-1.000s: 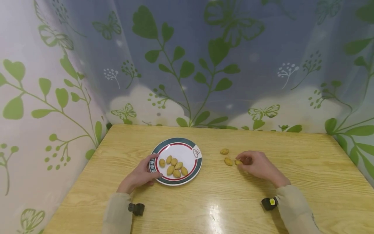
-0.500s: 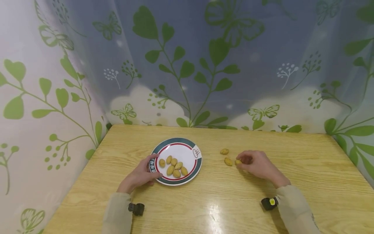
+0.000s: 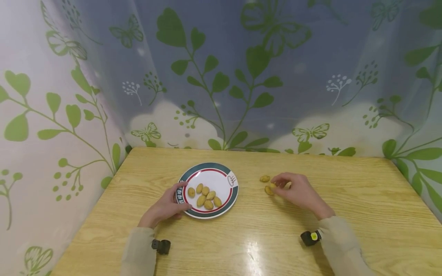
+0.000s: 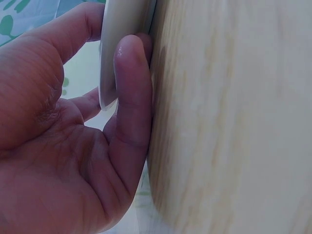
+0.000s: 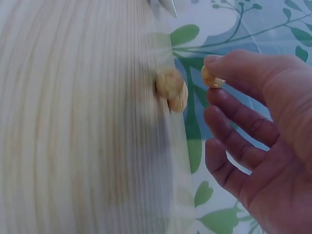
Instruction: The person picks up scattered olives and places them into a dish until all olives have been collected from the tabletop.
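A round white plate (image 3: 218, 177) with a green rim and a red ring holds several small yellow-brown oval nut-like pieces (image 3: 208, 204). My left hand (image 3: 164, 207) grips its left edge, thumb over the rim; in the left wrist view, curled fingers (image 4: 131, 97) reach beneath the plate. Right of the plate, my right hand (image 3: 299, 189) pinches one oval piece (image 5: 212, 79) between thumb and index finger, raised off the table. Two more pieces lie on the table: one oval piece (image 3: 264, 178) farther back, another (image 3: 268, 190) just beyond the fingertips, partly overlapped by the hand.
The wooden table (image 3: 224, 245) meets a curtain (image 3: 221, 76) printed with leaves and butterflies along its back edge. More patterned cloth (image 3: 41, 161) hangs at the left. Small black cameras (image 3: 161, 247) are worn on both wrists.
My right hand has lifted the pinched oval piece and shifted left, over the nearer piece on the table. The left hand and the plate have kept still.
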`<action>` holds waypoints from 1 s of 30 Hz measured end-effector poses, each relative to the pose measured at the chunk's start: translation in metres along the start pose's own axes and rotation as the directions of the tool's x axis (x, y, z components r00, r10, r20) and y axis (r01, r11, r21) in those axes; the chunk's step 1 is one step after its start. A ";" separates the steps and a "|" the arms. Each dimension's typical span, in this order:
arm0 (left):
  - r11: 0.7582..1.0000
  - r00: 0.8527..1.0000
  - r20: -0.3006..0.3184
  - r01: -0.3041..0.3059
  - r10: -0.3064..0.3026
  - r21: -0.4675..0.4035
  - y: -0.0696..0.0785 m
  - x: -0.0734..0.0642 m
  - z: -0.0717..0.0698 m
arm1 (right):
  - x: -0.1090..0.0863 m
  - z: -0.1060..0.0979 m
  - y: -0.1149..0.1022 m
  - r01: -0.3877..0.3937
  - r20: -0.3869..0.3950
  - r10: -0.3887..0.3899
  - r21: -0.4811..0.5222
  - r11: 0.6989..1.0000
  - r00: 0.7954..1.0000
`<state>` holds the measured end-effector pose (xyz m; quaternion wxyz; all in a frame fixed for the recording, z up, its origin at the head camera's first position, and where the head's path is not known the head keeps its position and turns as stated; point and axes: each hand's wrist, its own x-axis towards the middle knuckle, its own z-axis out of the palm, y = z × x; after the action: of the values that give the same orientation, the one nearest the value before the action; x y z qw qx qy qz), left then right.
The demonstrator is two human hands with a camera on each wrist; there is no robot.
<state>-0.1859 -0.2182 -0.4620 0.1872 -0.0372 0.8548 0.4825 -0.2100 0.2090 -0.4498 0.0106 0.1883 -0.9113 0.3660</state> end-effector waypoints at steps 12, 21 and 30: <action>1.000 1.000 -0.001 -0.005 0.005 0.010 -0.001 0.000 -0.001 | 0.014 0.021 -0.022 0.098 -0.018 -0.098 0.054 0.994 0.995; 1.000 1.000 -0.004 0.004 -0.004 0.010 0.000 0.000 0.000 | 0.025 0.035 -0.042 0.089 0.009 -0.090 0.082 0.993 0.996; 1.000 1.000 -0.004 0.004 -0.004 0.010 0.000 0.001 0.000 | 0.032 0.053 -0.052 0.081 0.023 -0.084 0.112 0.990 0.996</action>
<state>-0.1866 -0.2181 -0.4619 0.1870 -0.0390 0.8575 0.4777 -0.2154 0.1279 -0.4488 0.0026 0.2314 -0.8810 0.4127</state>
